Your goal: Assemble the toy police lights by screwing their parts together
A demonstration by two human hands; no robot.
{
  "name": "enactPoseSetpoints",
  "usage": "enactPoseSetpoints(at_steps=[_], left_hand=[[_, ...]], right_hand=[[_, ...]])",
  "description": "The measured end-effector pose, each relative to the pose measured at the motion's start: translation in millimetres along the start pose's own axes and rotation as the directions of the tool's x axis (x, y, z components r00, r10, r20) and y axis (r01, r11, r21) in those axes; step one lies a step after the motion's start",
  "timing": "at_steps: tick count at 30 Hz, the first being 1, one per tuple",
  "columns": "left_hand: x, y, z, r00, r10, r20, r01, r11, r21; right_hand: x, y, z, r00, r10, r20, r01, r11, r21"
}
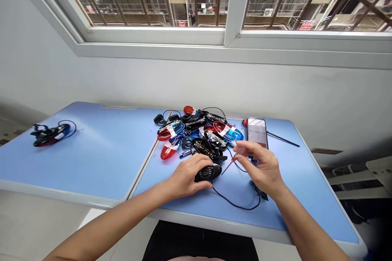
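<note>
A black oval casing (208,172) lies on the blue table near its front, with my left hand (191,173) wrapped round its left side. My right hand (260,167) pinches a small screwdriver (228,166) with a red and clear handle; its tip points down and left, just right of the casing. A black cable (237,206) loops from the casing toward a dark part (260,191) partly hidden under my right hand. Behind my hands is a pile of black housings (203,147), red covers (168,151), blue-and-red covers (228,130) and batteries (185,153).
A phone (257,130) showing a timer lies at the back right, beside a long black screwdriver or rod (283,138). An assembled black, red and blue unit with a cable (52,134) rests on the left table (101,151). A barred window is behind.
</note>
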State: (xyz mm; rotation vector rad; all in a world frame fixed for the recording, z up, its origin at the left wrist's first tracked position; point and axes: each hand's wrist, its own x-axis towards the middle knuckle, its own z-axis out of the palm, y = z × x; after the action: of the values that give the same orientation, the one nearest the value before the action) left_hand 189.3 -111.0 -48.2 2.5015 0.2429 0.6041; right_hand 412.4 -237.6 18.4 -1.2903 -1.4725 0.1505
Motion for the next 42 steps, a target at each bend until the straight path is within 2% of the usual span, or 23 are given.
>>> enactPoseSetpoints(at_steps=[4,8,10,21,30,35,42], left_hand=[[-3.3,-5.0,1.7,0.999,-0.017,-0.039,0.015,0.998,-0.064],[-4.4,-7.3,0.3,1.0,-0.02,-0.022,0.018,0.996,-0.09],[-3.7,-7.3,-1.3,1.0,-0.019,-0.014,0.017,0.994,-0.108],[-1.5,-5.3,-3.2,0.999,-0.045,-0.029,0.039,0.986,-0.161],[-2.1,-5.2,-2.8,0.998,-0.047,-0.048,0.037,0.981,-0.191],[-2.6,-6.3,-1.8,0.998,-0.051,-0.046,0.041,0.98,-0.193],[-3.1,-7.3,-0.9,0.998,-0.029,-0.06,0.017,0.981,-0.192]], right_hand=[[-8.3,8.1,0.6,0.999,-0.049,0.001,0.049,0.999,-0.007],[-13.3,10.7,3.7,0.995,-0.009,-0.103,0.006,1.0,-0.029],[-14.6,10.9,5.1,0.993,-0.02,-0.119,0.016,0.999,-0.034],[-13.0,9.2,8.1,0.996,-0.072,-0.05,0.072,0.997,-0.011],[-12.4,9.3,4.2,0.999,-0.032,-0.028,0.031,0.999,-0.028],[-12.4,9.8,3.8,0.998,-0.06,-0.023,0.059,0.998,-0.024],[-12.9,8.6,3.8,0.991,-0.13,0.04,0.129,0.992,0.015]])
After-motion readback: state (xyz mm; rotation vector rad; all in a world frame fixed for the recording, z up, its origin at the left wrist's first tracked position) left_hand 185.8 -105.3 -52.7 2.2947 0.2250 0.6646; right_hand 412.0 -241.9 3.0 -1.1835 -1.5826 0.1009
